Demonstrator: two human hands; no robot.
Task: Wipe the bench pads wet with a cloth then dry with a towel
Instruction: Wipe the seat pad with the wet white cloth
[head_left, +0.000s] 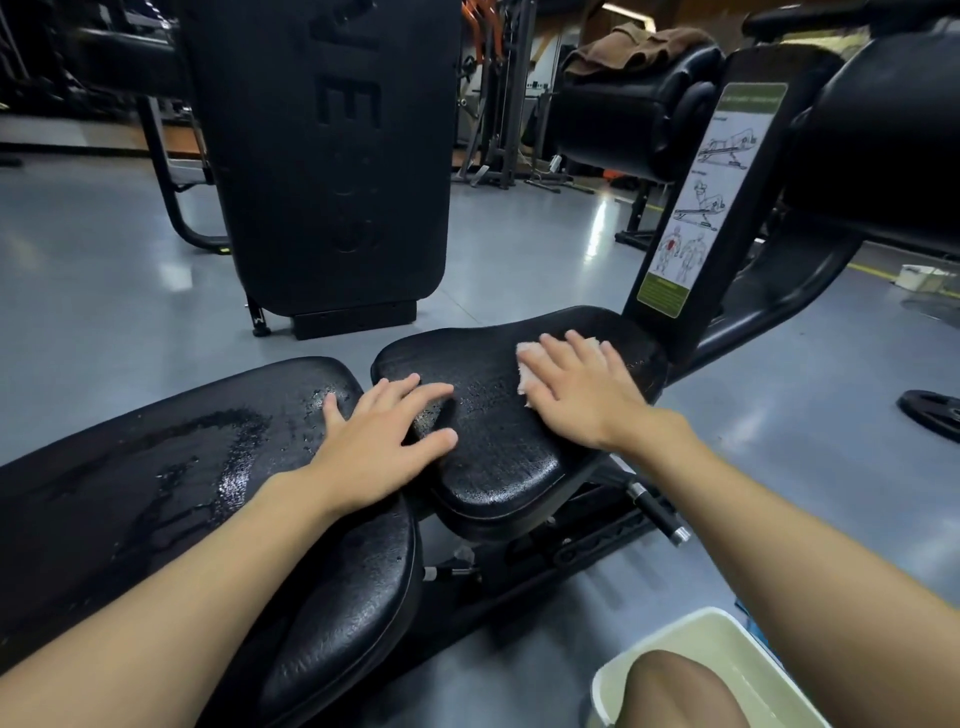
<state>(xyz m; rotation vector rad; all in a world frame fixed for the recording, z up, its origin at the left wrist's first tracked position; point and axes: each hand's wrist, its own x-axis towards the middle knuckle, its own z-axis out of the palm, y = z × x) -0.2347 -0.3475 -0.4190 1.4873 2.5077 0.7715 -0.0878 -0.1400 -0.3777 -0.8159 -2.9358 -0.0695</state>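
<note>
Your left hand lies flat with the fingers straight and spread, holding nothing. Its palm and thumb rest on the end of the long back pad, and its fingertips reach across the gap onto the left edge of the seat pad. Your right hand is also flat, fingers straight and slightly apart, pressing down on the pale pink cloth. It is not curled round the cloth, which shows only past the fingers and at the thumb side of the palm. That hand and the cloth sit toward the far right corner of the seat pad, near the upright post with the exercise sticker.

Both pads glisten: water beads lie between your hands on the seat pad, and a wet patch spreads along the back pad near its far edge. A brown towel is draped on top of another padded bench well behind. At the bottom right, a white basin stands on the grey floor, with your knee in front of it.
</note>
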